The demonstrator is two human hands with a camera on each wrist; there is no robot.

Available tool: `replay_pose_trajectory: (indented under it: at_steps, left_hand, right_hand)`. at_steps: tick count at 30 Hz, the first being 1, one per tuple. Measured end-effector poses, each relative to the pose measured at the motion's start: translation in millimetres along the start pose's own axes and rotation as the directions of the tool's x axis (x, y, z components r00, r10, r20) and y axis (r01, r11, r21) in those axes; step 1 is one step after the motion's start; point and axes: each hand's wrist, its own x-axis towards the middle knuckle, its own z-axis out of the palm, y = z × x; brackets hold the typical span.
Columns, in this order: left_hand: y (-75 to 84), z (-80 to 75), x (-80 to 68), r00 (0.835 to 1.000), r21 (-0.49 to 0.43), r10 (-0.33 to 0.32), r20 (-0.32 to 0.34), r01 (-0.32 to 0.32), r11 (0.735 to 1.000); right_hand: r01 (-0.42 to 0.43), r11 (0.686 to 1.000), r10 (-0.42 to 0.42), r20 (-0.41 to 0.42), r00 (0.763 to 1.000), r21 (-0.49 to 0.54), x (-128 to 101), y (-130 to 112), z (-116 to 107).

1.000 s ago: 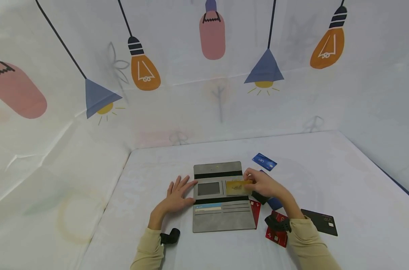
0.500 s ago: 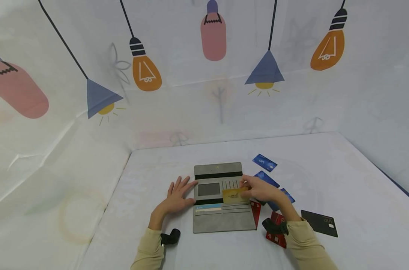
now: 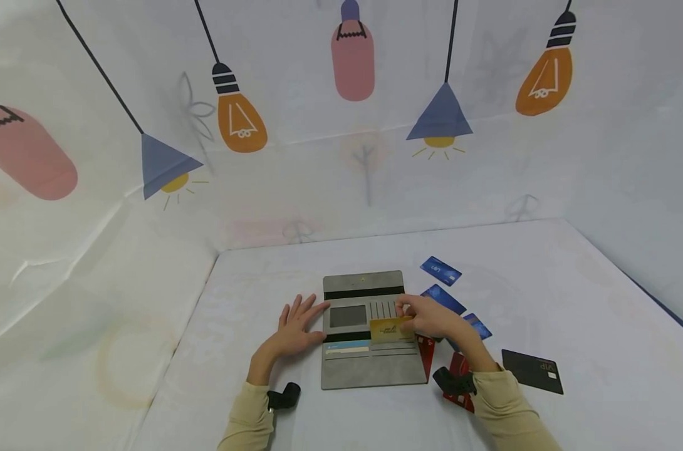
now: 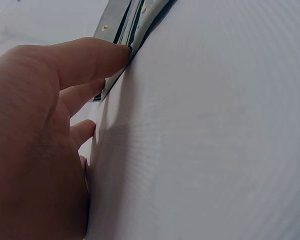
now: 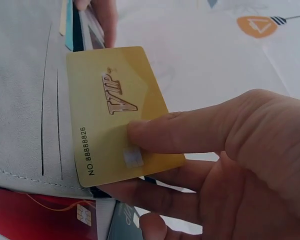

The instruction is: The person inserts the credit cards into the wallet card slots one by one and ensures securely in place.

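A grey wallet lies unfolded on the white table, with card slots on its lower panel and a dark window pocket. Tucked in a lower left slot is a blue-and-cream card. My right hand pinches a gold VIP card between thumb and fingers, over the wallet's right half near the lower slots. My left hand lies spread at the wallet's left edge; in the left wrist view its thumb touches that edge.
Right of the wallet lie blue cards, a black VIP card and red cards, one partly under the wallet's edge. A printed white sheet rises behind the table. Black cameras sit on both wrists.
My right hand has moved the gold card down and slightly left, from the upper slots of the wallet's right side toward the lower panel. The left hand stays in place.
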Motion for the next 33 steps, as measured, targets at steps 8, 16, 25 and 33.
replay_pose_trajectory:
  at_steps: [8, 16, 25, 33]
  left_hand:
    - [-1.9, 0.3, -0.2, 1.0, -0.013, 0.009, -0.002, -0.009, 1.0]
    - [-1.1, -0.7, -0.6, 1.0, -0.015, 0.006, 0.001, -0.006, 1.0]
    - [1.4, -1.8, -1.0, 1.0, -0.018, 0.006, 0.001, -0.006, 1.0]
    - [2.4, -2.8, -2.4, 1.0, -0.017, 0.005, 0.006, -0.005, 1.0]
  right_hand:
    - [0.002, 0.999, -0.002, -0.002, 1.0, -0.047, -1.9, -8.3, -0.1]
    - [-0.058, 0.996, 0.058, -0.005, 0.998, -0.061, -3.4, -13.2, 4.2]
    - [-0.137, 0.976, 0.128, -0.061, 0.99, -0.17, -3.8, -19.7, 10.7]
    - [-0.126, 0.964, 0.112, -0.071, 0.991, -0.235, -3.2, -23.1, 16.5]
